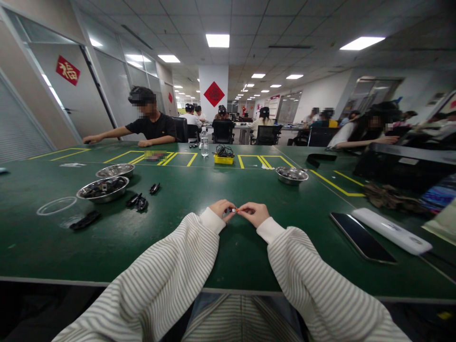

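Across the lower frame, green table [213,247]; dark phone [361,236] lower right, steel bowl [102,188] at left, water bottle [204,141] farther back, office with seated people beyond. At centre, left hand [221,209] and right hand [253,213], fingertips pinched on a small orange part [233,209], bridging the gap between both hands.

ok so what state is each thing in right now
left hand, pinching the part
right hand, pinching its other end
part, held between both hands
near bowl, holds dark pieces
bottle, upright
phone, flat, screen dark
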A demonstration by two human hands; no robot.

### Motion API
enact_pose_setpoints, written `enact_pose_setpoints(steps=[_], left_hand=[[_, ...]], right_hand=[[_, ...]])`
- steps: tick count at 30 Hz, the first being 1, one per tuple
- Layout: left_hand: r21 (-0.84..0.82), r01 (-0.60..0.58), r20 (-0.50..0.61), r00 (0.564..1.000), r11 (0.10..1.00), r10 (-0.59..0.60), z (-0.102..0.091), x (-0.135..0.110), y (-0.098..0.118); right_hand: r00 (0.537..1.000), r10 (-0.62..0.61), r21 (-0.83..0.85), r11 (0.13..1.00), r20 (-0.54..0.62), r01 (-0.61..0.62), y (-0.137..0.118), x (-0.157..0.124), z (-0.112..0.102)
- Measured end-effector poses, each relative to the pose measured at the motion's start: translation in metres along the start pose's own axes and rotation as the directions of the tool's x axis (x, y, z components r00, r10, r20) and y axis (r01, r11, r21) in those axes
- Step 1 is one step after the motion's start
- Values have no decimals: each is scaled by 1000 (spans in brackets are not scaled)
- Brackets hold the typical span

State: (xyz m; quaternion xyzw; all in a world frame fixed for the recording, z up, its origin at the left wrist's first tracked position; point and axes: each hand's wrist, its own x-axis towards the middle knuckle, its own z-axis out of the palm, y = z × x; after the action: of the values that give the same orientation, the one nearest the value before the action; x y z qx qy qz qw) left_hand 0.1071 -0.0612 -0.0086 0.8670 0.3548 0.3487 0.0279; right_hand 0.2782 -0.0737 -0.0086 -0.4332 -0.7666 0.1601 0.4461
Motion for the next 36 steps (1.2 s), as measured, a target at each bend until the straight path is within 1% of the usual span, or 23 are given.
enact_pose_setpoints(steps=[5, 9, 11, 14, 16, 18, 20, 22, 25, 28, 30, 33, 35, 36], left_hand=[[-33, -17, 8, 1000, 999, 17, -1, 0, -2], [-15, -62, 55, 996, 998, 63, -5, 0, -4], [9, -60, 70, 996, 998, 60, -6, 0, -7], [82, 14, 52, 998, 997, -18, -8, 3, -18], [138, 118, 16, 992, 983, -122, -10, 6, -30], [183, 251, -35, 968, 950, -249, -12, 10, -43], [213, 373, -97, 928, 903, -361, -14, 15, -57], [228, 468, -156, 883, 854, -443, -16, 19, -68], [242, 549, -180, 835, 800, -519, -16, 26, -78], [261, 584, -170, 811, 768, -559, -15, 31, -84], [269, 617, -174, 786, 739, -593, -15, 34, -88], [275, 689, -190, 723, 671, -665, -20, 36, -95], [286, 733, -213, 676, 617, -705, -26, 38, -99], [295, 748, -224, 659, 595, -718, -29, 39, -101]], right_hand=[[999, -42, -20, 999, 18, 43, -8, 1, -4], [998, -46, -17, 999, 44, 47, -8, 1, -4], [997, -44, -14, 999, 70, 45, -6, 0, -3], [995, -26, -25, 999, 96, 28, -4, -1, -2], [995, -19, -34, 999, 94, 22, -7, -2, 0], [993, -51, -30, 998, 107, 54, -17, -3, 6], [985, -95, 8, 995, 143, 95, -32, -6, 19], [958, -152, 79, 987, 243, 137, -52, -9, 37], [906, -198, 202, 971, 374, 129, -79, -14, 69], [896, -213, 274, 956, 390, 108, -97, -17, 94], [906, -150, 297, 954, 397, 28, -104, -18, 103], [923, -37, 315, 944, 382, -93, -114, -17, 105], [926, 4, 326, 936, 378, -137, -121, -16, 104], [915, 0, 337, 930, 403, -148, -123, -15, 103]])
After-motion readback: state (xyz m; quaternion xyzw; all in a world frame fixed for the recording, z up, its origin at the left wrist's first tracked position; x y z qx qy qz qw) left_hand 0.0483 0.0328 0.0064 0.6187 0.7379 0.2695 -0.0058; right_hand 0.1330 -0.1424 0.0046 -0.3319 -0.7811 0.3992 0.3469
